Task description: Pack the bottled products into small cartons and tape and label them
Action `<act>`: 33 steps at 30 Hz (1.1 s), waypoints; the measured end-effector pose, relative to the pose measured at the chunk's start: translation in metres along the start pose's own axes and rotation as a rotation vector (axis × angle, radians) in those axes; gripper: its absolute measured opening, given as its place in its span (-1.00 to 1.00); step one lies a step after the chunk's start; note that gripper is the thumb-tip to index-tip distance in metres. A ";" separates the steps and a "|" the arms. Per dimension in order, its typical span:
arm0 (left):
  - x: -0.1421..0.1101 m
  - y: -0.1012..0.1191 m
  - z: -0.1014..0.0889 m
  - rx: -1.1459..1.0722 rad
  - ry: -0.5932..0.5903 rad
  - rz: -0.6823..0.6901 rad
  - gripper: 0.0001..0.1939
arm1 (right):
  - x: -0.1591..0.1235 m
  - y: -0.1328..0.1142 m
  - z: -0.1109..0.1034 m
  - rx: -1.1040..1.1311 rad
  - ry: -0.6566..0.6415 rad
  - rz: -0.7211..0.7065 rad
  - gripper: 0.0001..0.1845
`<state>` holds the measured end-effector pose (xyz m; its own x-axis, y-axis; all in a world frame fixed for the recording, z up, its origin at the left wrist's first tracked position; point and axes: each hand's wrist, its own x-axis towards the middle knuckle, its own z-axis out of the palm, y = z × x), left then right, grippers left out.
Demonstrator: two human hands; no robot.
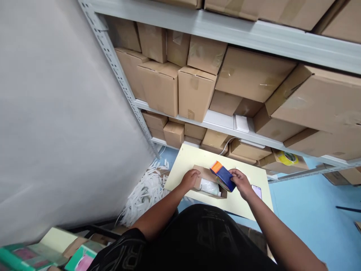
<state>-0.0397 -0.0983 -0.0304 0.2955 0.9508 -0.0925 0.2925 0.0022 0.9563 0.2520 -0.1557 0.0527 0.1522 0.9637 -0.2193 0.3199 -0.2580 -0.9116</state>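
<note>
While the left hand point(190, 180) sits at the left end of the open brown cardboard box point(206, 172), its fingers bent over the wall, probably to keep the light carton from sliding, the right hand point(239, 180) holds a blue and orange plastic tape dispenser point(226, 178) over the box's right part. That right grip pinches the blue body between thumb and fingers at its right end, which leaves the orange end free and pointing away to the left; whether the left grip truly pinches the cardboard, I cannot tell. The box lies along the near edge of the pale yellow tabletop point(194, 155), left of its middle, presumably so that both arms reach it with little stretch. Inside rests a white item in clear plastic wrap point(209, 186), seemingly laid lengthwise because the narrow box suits it that way, with a flap standing open on the far side. The phone with a lit screen point(257, 191) lies by the tabletop's right edge, apart from the box, likely out of the hands' way.
</note>
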 end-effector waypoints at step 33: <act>0.018 -0.024 -0.012 -0.388 0.141 -0.340 -0.80 | 0.065 -0.029 0.092 -0.465 -0.180 -0.041 -0.58</act>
<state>-0.0521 -0.0780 -0.0513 0.1102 0.9089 -0.4023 -0.0148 0.4062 0.9137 0.1661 -0.0795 0.0330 -0.0202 0.9596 -0.2806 0.7116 -0.1833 -0.6783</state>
